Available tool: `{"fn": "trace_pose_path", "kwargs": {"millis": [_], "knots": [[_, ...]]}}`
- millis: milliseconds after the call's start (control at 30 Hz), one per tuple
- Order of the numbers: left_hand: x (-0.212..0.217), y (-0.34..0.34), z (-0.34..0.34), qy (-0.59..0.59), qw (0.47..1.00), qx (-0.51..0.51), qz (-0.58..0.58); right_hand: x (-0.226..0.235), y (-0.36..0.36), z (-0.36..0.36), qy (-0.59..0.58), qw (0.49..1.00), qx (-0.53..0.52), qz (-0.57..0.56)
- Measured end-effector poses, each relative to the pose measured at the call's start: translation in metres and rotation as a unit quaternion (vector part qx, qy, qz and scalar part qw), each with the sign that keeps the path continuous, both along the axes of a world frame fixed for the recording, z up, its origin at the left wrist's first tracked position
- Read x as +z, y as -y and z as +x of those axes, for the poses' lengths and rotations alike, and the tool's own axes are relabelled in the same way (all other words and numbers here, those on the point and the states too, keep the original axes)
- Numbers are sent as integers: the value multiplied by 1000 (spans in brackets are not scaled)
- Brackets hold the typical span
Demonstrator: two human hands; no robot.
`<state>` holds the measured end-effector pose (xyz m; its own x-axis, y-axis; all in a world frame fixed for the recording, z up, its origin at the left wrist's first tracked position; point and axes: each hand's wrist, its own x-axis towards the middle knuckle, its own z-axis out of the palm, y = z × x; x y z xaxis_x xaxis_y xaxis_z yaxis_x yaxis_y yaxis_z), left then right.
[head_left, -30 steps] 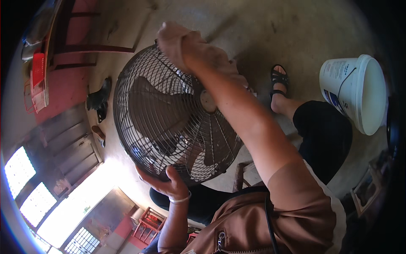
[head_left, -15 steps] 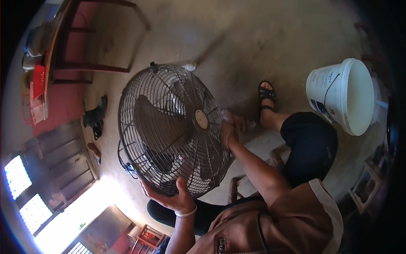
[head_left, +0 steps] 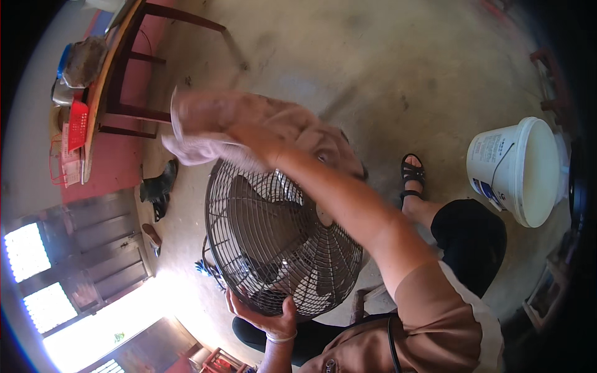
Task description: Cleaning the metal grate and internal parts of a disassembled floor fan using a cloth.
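A round electric fan [head_left: 261, 230] with a dark wire cage and dark blades stands tilted before me. My left hand [head_left: 267, 318] grips the lower rim of the cage, thumb on the front and fingers round the back. Across the far rim stretches my right arm, and my right hand [head_left: 254, 144] clutches a pale pinkish cloth [head_left: 298, 124]. The cloth hangs over the top of the cage and is smeared by motion at its left end. My right forearm covers part of the fan's pale centre cap [head_left: 324, 214].
A white bucket [head_left: 494, 158] lies tipped at the right. My sandalled foot [head_left: 412, 174] is on the concrete floor. At the left are a wooden table [head_left: 102, 93] with a red basket [head_left: 77, 125], dark boots [head_left: 158, 186] and a bright doorway [head_left: 106, 317].
My right hand has swung from the fan's right side to its far left rim, and the cloth is now spread out. My left hand keeps its hold. The whole view has shifted slightly.
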<state>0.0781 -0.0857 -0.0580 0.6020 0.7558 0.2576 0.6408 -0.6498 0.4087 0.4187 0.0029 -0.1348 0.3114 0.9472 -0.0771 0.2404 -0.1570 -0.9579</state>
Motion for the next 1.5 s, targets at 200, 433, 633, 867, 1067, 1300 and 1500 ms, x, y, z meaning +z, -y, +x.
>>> {"fn": "trace_pose_path", "kwargs": {"millis": [200,433,633,867,1067,1300,1500], "knots": [[2,-2,2,-24,1000,3,-20,-160,-14,42,-292,923,-27,249],[-3,-1,-8,9,996,44,-78,-165,0,57,-273,940,-101,179],[-4,-3,-8,-4,997,58,-49,-148,12,53,-417,884,-189,94],[-12,-19,-23,32,993,81,-80,-187,14,74,-535,715,-368,260],[-17,-26,-24,32,991,81,-104,-236,-13,17,158,897,-351,-218],[-17,-24,-32,8,994,69,-83,-187,28,48,-120,991,-57,-11],[-23,-21,-29,68,990,50,-117,-220,58,25,149,941,-205,-223]]}}
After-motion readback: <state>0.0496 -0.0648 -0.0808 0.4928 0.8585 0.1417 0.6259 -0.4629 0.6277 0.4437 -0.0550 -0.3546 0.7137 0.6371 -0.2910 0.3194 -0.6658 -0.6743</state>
